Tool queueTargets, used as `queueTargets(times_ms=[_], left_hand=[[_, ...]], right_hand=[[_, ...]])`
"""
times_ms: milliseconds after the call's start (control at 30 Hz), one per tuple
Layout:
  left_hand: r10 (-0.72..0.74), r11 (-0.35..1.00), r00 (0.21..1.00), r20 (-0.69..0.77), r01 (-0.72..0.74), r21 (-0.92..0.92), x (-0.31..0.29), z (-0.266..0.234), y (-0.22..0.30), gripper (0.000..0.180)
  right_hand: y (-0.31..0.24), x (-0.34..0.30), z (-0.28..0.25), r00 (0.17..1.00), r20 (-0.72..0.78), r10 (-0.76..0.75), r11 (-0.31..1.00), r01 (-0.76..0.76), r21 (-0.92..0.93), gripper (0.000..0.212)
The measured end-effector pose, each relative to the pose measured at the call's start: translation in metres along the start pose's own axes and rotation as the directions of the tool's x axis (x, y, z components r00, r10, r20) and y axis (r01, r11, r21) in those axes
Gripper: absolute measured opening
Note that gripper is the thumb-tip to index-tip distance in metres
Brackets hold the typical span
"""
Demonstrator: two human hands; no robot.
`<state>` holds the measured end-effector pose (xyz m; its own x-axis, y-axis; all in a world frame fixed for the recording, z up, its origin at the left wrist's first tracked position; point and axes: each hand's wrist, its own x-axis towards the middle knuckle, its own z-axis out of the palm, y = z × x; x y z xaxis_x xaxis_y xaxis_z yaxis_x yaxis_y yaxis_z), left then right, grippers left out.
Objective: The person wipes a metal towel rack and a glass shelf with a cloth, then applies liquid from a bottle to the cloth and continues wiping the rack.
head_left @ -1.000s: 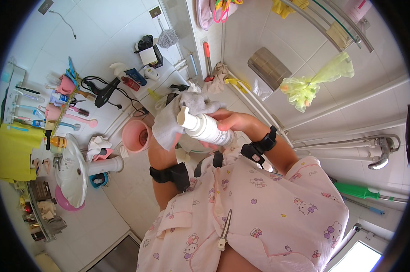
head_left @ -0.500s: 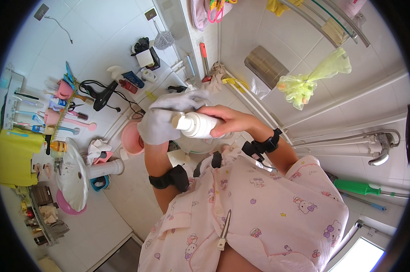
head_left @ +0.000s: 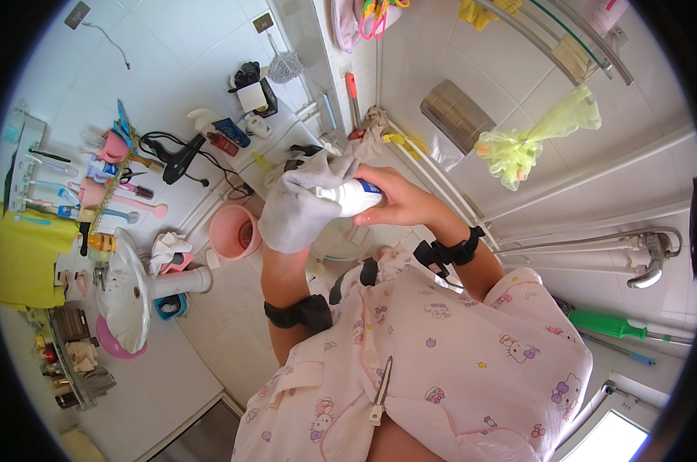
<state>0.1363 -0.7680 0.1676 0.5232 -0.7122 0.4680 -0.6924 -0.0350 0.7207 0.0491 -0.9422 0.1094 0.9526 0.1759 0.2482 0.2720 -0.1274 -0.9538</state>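
Note:
Held out in front of my body is a white bottle (head_left: pixel 350 199) with a blue patch on its side. My right hand (head_left: pixel 398 197) is closed round its body. A soft grey cloth (head_left: pixel 296 209) covers my left hand (head_left: pixel 288 256), so only the wrist and lower hand show and the fingers are hidden beneath it. The cloth bunches round the bottle's top end, where the pump head is out of sight. Both forearms wear black straps. My pink printed nightwear (head_left: pixel 433 339) fills the lower part of the view.
At the left a shell-shaped washbasin (head_left: pixel 125 296) stands near a wall rack with brushes. A pink bucket (head_left: pixel 235 231) sits beyond my left arm. Bottles and a black hair dryer (head_left: pixel 180 163) are at upper left. Pipes and a shower tap (head_left: pixel 656 258) line the right wall.
The cloth-covered hand has moved slightly right and closed in over the bottle's pump end. The bottle has turned in my right hand, bringing its blue patch into sight.

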Motion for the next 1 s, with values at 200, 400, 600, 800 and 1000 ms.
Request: queueTargets(times_ms=[200,400,600,800,1000], left_hand=[[0.214,0.866,0.971,0.103,-0.238,0.441,0.001,0.001,0.010,0.010],[-0.005,0.860,0.986,0.169,-0.082,0.503,0.004,0.004,-0.014,0.020],[-0.008,0.977,1.000,0.017,0.004,0.215,-0.002,0.019,-0.025,0.021],[0.241,0.808,0.962,0.125,-0.270,0.523,-0.001,0.007,-0.018,0.010],[-0.055,0.882,0.996,0.075,0.013,0.471,0.000,0.009,-0.023,0.018]], right_hand=[[0.007,-0.005,0.000,0.997,-0.037,-0.068,0.997,0.066,-0.037,0.055],[0.007,-0.007,-0.004,0.999,-0.013,-0.030,0.997,0.029,-0.076,0.056],[0.013,-0.006,-0.002,1.000,0.002,0.001,0.996,-0.001,0.093,0.053],[0.016,-0.006,-0.005,0.999,0.027,0.030,0.998,-0.032,0.058,0.050],[0.017,-0.003,0.000,1.000,-0.011,0.022,0.993,-0.021,0.114,0.052]])
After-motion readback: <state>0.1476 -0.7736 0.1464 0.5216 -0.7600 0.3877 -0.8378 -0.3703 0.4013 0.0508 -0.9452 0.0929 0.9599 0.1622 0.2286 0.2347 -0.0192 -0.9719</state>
